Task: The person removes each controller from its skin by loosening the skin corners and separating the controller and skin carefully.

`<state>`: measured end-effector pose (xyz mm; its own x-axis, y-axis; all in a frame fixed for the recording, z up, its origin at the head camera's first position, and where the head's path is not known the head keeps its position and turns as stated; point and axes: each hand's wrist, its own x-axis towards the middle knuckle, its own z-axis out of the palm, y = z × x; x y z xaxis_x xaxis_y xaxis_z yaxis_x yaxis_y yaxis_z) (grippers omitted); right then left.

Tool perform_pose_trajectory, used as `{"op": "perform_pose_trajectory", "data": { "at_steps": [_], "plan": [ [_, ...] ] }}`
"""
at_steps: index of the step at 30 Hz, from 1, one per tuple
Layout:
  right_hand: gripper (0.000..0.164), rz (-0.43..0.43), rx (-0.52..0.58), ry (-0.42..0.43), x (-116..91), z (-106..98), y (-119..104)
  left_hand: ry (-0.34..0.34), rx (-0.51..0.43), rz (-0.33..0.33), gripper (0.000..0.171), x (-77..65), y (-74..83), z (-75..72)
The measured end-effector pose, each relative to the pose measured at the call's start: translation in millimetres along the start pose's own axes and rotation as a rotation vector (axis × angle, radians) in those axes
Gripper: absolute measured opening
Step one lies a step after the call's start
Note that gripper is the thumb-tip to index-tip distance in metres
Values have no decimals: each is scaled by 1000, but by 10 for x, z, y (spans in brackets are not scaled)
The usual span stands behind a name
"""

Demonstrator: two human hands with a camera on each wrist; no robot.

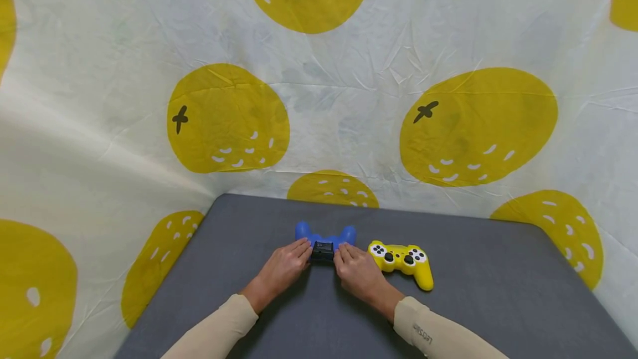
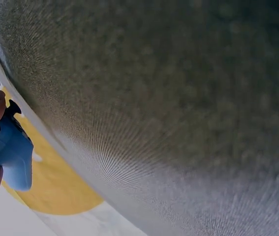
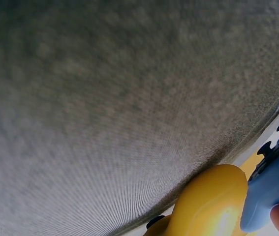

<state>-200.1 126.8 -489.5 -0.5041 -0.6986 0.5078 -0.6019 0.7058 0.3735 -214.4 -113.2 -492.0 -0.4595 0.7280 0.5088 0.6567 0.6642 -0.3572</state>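
A blue game controller point(image 1: 326, 237) is held between my two hands near the far part of the table, its handles pointing away from me. At its near middle sits a black block-like part point(image 1: 323, 251). My left hand point(image 1: 285, 266) pinches the left side, thumb and finger on opposite faces in the left wrist view. On the right side my right hand point(image 1: 361, 273) pinches it likewise. Thumbsticks point(image 2: 14, 107) stick out toward the table surface in the left wrist view, so the controller is face down. Whether it touches the table cannot be told.
A yellow game controller point(image 1: 399, 259) lies face up just right of my right hand, its black sticks showing. The dark grey table point(image 1: 239, 237) ends at a white cloth point(image 1: 344, 126) with yellow fruit prints behind and at the sides.
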Motion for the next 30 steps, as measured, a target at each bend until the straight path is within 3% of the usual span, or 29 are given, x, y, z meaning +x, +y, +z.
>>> {"op": "perform_pose_trajectory", "data": {
  "at_steps": [10,16,22,30],
  "plan": [
    [31,3,15,-13,-14,26,-13,-47,-53,-21,40,-14,4,21],
    [34,15,68,-23,-27,17,34,-62,-107,-40,35,62,-17,25],
    [37,38,181,-42,-25,-18,104,-139,-154,-62,26,146,-55,-18],
    [29,134,371,-141,38,-94,181,-199,-160,-73,24,184,-80,-49]
  ]
}}
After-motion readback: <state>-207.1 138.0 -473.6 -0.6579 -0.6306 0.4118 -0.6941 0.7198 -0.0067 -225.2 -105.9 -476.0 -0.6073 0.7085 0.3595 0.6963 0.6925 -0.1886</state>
